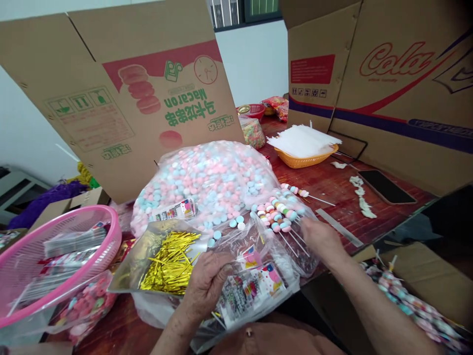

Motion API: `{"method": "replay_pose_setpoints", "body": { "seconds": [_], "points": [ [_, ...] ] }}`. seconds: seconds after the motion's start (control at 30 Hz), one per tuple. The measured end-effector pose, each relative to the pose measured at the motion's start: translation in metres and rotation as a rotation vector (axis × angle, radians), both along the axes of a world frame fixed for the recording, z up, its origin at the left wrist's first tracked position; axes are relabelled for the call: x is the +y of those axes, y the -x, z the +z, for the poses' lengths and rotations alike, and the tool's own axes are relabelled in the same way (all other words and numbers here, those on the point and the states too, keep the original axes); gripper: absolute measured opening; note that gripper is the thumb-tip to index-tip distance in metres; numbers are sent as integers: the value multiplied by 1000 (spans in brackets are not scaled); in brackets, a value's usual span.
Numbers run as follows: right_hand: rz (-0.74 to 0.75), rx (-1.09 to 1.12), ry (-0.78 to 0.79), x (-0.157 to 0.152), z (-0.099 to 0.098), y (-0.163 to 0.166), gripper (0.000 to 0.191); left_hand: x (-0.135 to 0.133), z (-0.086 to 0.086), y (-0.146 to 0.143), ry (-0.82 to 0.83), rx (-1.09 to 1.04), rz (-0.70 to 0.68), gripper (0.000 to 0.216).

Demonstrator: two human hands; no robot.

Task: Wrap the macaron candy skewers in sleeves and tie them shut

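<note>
My left hand [209, 278] is closed in a pinch on the edge of a small clear packaging bag [249, 259] with a colourful print. Below it lies a stack of similar printed bags [240, 298] inside a larger clear plastic bag. My right hand [321, 239] is closed around the stick end of a candy skewer [291, 215], though its fingertips are partly hidden and slightly blurred. More candy skewers [273, 217], threaded with pink, blue and white pieces, lie beside it on plastic. Gold twist ties [172, 264] fill a metal tray [125, 278] left of my left hand.
A big clear bag of pastel candies [207, 182] stands behind my hands. White sticks [305, 140] sit in an orange basket [306, 160]. On the right are a phone [386, 187] and a box holding finished-looking skewers [414, 305]. A pink basket [111, 231] stands left.
</note>
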State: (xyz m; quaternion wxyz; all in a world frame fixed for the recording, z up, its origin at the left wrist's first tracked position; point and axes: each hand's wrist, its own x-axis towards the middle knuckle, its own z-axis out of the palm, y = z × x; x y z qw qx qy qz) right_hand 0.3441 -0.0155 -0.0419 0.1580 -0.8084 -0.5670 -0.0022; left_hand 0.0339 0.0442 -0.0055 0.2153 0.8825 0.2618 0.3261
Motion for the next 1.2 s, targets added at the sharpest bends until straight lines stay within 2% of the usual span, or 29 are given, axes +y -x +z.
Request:
{"method": "replay_pose_setpoints", "body": {
  "seconds": [0.07, 0.13, 0.23, 0.3, 0.4, 0.57, 0.67, 0.73, 0.77, 0.87, 0.9, 0.93, 1.03, 1.2],
  "points": [
    [134, 74, -165, -16, 11, -5, 30, 2, 3, 4, -7, 16, 14, 21],
    [340, 147, -350, -34, 26, -9, 26, 4, 6, 6, -10, 20, 23, 20],
    [552, 100, -449, -58, 45, -9, 22, 7, 10, 4, -22, 6, 28, 19],
    [594, 32, -429, -66, 51, -6, 22, 8, 12, 3, -23, 5, 30, 17],
    [598, 0, -309, -70, 53, -2, 23, 7, 15, 1, -13, 44, 7, 18],
    [673, -68, -198, -68, 57, 7, 26, 5, 25, -4, -35, 195, -48, 21],
    [696, -50, -146, -63, 57, 17, 29, 4, 30, -9, -41, 307, -105, 23],
    [693, 6, -108, -59, 56, 24, 29, 5, 33, -12, -26, 335, -93, 26],
    [686, 31, -96, -58, 54, 26, 29, 5, 34, -14, -11, 340, -86, 30],
    [681, 56, -104, -56, 50, 31, 27, 4, 34, -18, 55, 389, -129, 65],
    [697, 46, -113, -56, 50, 33, 26, 3, 33, -20, 74, 426, -153, 70],
    [722, 29, -122, -56, 50, 35, 25, 2, 32, -23, 84, 465, -173, 67],
    [787, -10, -104, -53, 52, 44, 22, -1, 27, -34, 80, 521, -199, 41],
    [793, 37, 9, -43, 44, 63, 19, 1, 30, -53, 75, 377, -262, 26]
  ]
}}
